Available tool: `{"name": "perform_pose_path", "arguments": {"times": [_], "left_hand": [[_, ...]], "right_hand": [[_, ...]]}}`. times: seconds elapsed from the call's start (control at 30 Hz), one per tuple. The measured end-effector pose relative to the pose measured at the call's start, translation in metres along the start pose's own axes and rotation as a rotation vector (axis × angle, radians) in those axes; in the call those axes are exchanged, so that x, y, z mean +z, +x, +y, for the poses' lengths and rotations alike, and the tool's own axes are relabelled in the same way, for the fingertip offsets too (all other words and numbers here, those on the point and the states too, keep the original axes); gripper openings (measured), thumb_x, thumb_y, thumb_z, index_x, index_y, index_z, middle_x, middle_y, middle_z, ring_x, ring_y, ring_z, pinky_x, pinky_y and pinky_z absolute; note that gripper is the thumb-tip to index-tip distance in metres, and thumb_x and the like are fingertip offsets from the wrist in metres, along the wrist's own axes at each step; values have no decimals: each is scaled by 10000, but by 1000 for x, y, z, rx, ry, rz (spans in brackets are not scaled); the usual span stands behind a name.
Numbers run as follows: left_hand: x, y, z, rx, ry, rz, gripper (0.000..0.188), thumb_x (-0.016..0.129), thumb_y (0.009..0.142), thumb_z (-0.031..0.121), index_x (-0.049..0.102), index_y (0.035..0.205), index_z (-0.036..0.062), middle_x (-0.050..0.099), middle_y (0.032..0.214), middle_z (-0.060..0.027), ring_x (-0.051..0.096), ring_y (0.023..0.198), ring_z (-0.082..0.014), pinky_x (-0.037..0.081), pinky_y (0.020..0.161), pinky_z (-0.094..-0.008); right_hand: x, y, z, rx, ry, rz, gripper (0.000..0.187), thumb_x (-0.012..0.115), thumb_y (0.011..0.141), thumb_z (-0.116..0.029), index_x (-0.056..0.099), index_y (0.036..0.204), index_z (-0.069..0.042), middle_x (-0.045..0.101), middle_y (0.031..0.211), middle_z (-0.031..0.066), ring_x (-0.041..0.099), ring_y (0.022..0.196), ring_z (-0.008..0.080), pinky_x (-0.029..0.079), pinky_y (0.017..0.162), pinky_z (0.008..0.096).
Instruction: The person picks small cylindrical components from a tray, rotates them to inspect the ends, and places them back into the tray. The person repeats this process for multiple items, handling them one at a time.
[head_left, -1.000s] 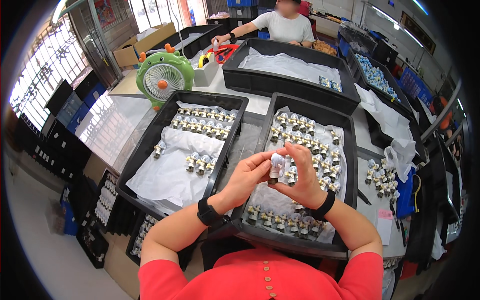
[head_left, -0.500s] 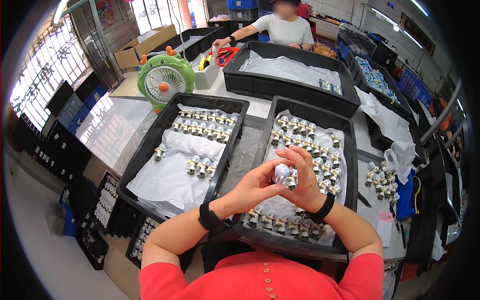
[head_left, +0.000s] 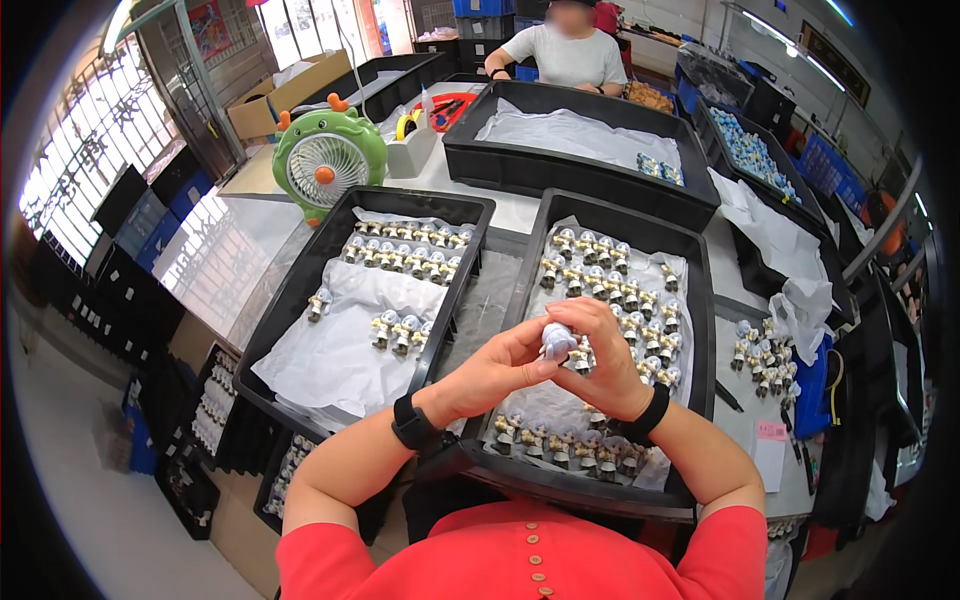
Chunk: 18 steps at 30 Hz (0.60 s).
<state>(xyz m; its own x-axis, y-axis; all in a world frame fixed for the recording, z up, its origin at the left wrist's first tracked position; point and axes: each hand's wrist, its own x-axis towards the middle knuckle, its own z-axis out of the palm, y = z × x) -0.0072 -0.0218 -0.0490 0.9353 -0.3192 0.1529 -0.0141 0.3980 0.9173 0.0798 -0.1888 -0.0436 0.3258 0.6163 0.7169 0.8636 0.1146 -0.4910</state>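
Between my two hands is a small figurine with a pale lavender-grey head [head_left: 558, 342]; its body is mostly hidden by my fingers. My left hand [head_left: 500, 368] pinches it from the left with thumb and fingers. From the other side my right hand [head_left: 608, 362] curls its fingers round it. Both are held above a black tray [head_left: 706, 300] lined with white paper, where rows of similar figurines [head_left: 600, 290] stand or lie. More of them [head_left: 560, 445] line the tray's near end, just below my wrists.
Left of it, a second black tray [head_left: 262, 335] holds figurines in rows on paper. Loose figurines [head_left: 765, 360] lie on the table at right, by a black pen [head_left: 729, 398]. A green fan [head_left: 328, 165] stands behind. Across the table sits a person [head_left: 568, 55] behind a large tray [head_left: 580, 170].
The figurine has shifted slightly left and up, with its head turned, and my right fingers have closed in over it. The person opposite has drawn a hand back from the white holder.
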Motion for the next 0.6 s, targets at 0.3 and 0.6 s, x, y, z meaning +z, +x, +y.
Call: {"name": "perform_pose_path", "arguments": {"times": [0.3, 0.6], "left_hand": [[-2, 2, -4, 6, 105, 34, 510, 554, 934, 159, 342, 1384, 45, 460, 1328, -93, 468, 1231, -191, 400, 992, -317], [-3, 3, 4, -116, -282, 39, 544, 509, 950, 324, 333, 1372, 28, 457, 1341, -134, 542, 1160, -270, 493, 918, -347]], "right_hand": [[-1, -3, 2, 61, -7, -20, 658, 768, 645, -36, 492, 1241, -83, 546, 1173, 109, 512, 1096, 287, 449, 889, 369], [-7, -2, -2, 348, 165, -181, 745, 838, 654, -230, 471, 1286, -83, 510, 1191, 98, 523, 970, 203, 473, 796, 303]]}}
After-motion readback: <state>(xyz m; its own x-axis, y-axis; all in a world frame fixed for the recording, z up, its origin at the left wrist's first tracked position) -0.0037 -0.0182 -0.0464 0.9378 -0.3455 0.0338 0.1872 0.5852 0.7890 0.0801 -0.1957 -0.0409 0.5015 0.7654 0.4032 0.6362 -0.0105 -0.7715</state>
